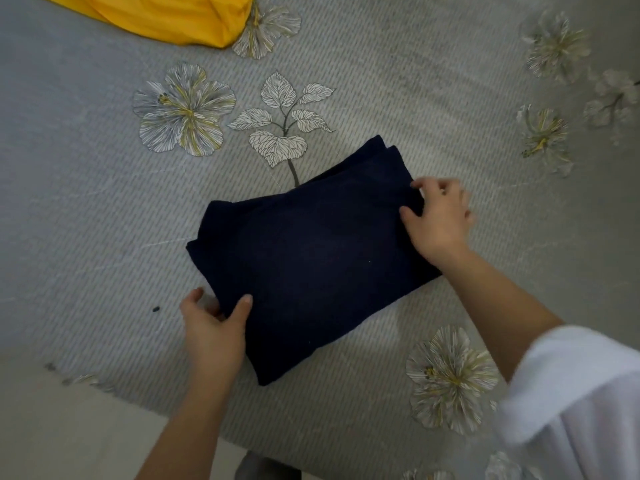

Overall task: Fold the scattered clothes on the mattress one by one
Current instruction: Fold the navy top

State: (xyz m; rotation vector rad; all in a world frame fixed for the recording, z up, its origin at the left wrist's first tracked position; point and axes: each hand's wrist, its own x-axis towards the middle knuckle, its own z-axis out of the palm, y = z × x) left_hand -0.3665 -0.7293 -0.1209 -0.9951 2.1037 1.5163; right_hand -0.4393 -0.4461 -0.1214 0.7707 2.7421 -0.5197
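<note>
At the middle of the grey ribbed mattress (381, 98), whose cover is printed with pale flowers and leaves, lies a soft, dark navy garment (311, 258) folded into a thick rectangle and set at a slant, with several layers showing at its far and left edges. The left hand (214, 327) holds the navy garment at its near-left edge, thumb laid on top of the cloth and the fingers reaching along the side, seemingly slipping under it. The right hand (440, 220) is at the far-right edge, thumb and curled fingers closed on the fabric in what looks like a pinch, though the hand is somewhat blurred. Judging by the compact shape, the folding of this piece appears nearly done, and the step in hand seems to be a last fold or a squaring-up of the stack. Whatever comes next calls for both hands to keep the layers together so the edges do not slide apart, then to set the bundle aside flat. A white sleeve (571, 393) covers the right upper arm at the lower right. Well apart, at the far left corner of the view, a bright yellow cloth (156, 19) lies loose and unfolded, likely the next item to fold.
</note>
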